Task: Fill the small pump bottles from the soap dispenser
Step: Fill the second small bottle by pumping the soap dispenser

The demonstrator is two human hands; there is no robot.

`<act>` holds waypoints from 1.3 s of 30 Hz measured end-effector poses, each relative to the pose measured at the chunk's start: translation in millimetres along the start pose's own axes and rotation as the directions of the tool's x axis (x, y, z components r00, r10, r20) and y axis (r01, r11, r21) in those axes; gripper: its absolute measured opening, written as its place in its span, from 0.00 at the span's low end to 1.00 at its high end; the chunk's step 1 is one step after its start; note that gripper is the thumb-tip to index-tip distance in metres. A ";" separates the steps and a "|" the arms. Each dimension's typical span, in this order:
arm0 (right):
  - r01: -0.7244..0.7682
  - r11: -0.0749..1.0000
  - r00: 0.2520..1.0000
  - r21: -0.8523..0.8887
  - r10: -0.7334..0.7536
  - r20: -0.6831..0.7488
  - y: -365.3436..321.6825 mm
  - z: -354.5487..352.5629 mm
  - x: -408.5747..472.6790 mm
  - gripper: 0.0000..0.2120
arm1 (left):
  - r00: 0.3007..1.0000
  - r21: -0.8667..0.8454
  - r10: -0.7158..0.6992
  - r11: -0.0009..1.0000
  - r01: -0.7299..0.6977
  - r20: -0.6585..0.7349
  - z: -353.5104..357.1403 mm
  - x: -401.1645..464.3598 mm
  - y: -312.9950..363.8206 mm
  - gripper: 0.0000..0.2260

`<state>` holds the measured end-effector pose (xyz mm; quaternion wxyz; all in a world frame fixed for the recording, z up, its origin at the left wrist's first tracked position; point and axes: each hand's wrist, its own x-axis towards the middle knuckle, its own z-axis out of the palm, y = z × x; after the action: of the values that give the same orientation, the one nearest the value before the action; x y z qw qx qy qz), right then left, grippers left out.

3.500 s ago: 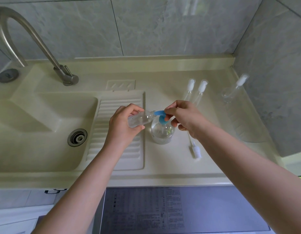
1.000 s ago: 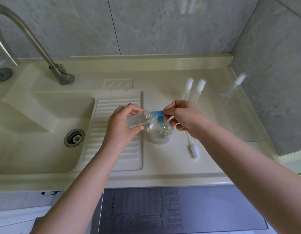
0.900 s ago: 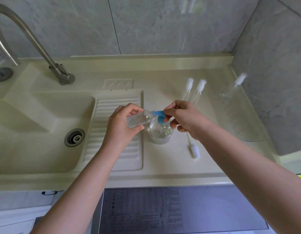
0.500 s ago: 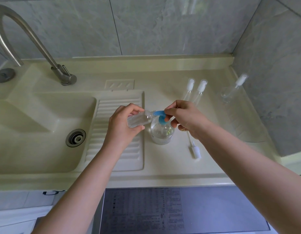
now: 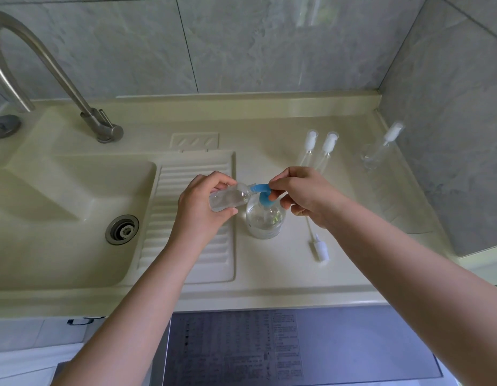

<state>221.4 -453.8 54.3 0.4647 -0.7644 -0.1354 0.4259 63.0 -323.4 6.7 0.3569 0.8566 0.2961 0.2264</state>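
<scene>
The small pump bottle [image 5: 227,198] lies tipped on its side in your left hand [image 5: 204,207], its open neck pointing right and meeting the tip of the blue spout [image 5: 258,188] of the soap dispenser [image 5: 265,218]. Your fingers curl over the far side of the bottle and your thumb closes under its near side, so the clear body shows between them. The bottle hangs above the right edge of the ribbed drainboard [image 5: 191,218], just left of the dispenser.

The dispenser stands upright on the counter [image 5: 269,274], a round clear body with a blue pump head. Your right hand [image 5: 303,196] sits over that head: the fingertips are bent down onto its top and back, and the remaining fingers are curled loosely beneath. Whether the head is pressed down you cannot tell from here.

To the right and farther off, two loose white pump tops [image 5: 319,146] with their dip tubes lie side by side on the counter. A third pump top [image 5: 319,247] lies nearer you, just right of the dispenser. Another small bottle [image 5: 381,151], capped, lies near the right wall. The sink basin [image 5: 60,218] and tap [image 5: 102,129] are at the left.
</scene>
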 end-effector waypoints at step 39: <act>0.039 0.999 0.998 0.013 -0.039 -0.041 4.8 4.0 -0.1 0.02 | 1.000 -0.019 -0.006 1.000 0.006 -0.012 2.5 -3.1 5.1 0.21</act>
<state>217.3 -454.0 49.6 0.4810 -0.7667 -0.1379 0.4021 64.0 -329.6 8.4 0.3639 0.8509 0.2985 0.2334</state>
